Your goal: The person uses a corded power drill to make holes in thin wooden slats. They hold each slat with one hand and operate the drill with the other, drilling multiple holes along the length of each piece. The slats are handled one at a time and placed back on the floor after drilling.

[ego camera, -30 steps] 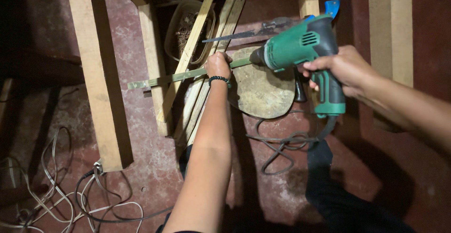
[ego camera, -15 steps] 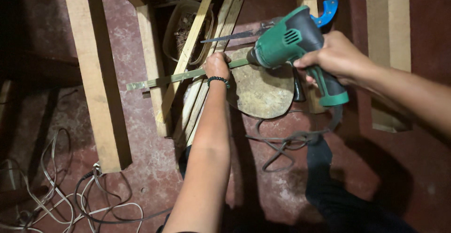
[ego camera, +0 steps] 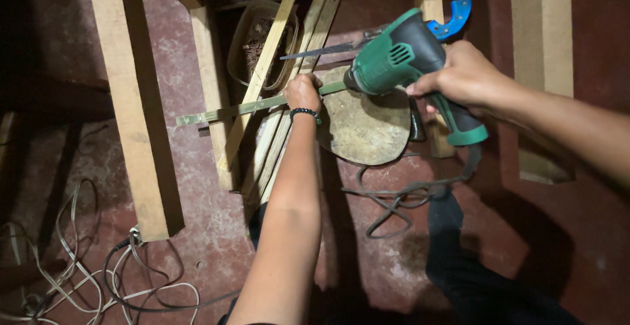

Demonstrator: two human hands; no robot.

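- Right hand [ego camera: 462, 76] grips the green drill [ego camera: 407, 62], far right.
- Left hand [ego camera: 303, 92] clasps the thin metal strip [ego camera: 249, 108] at the drill's nose, above the round wooden stool [ego camera: 364, 125].

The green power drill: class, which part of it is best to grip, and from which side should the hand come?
Grip the green power drill by its dark handle, which angles down and right from the body, away from the front end. Come from the right, as the right hand does; the left hand on the thin green strip crowds the front.
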